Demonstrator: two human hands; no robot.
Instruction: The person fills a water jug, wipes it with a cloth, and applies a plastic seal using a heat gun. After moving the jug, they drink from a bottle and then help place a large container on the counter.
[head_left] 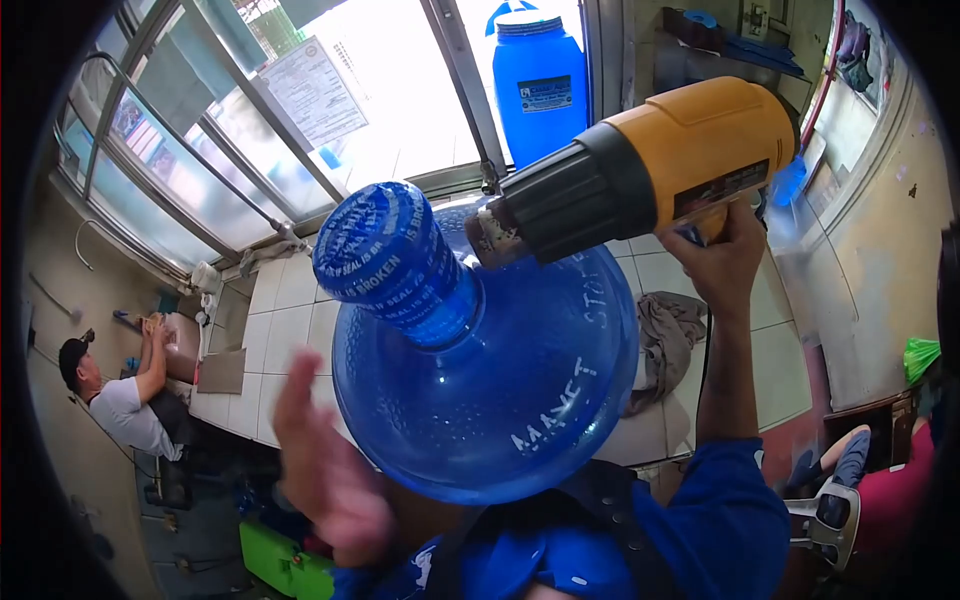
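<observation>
A large blue water jug (480,400) stands in front of me on the tiled counter. Over its neck and cap sits a printed plastic shrink seal (375,255). My right hand (725,245) is wrapped round the handle of a yellow and black heat gun (650,170), whose metal nozzle points left, close beside the jug's neck. To the left of the jug is my left hand (325,465), blurred, its fingers stretched out and nothing in it. It looks apart from the jug, near its lower left side.
A grey-brown cloth (665,340) lies on the tiled counter (285,310), right of the jug. Beyond the glass panels stands a blue drum (540,95). A person (125,390) in a cap sits at the left, and another person's leg (845,455) shows at the right.
</observation>
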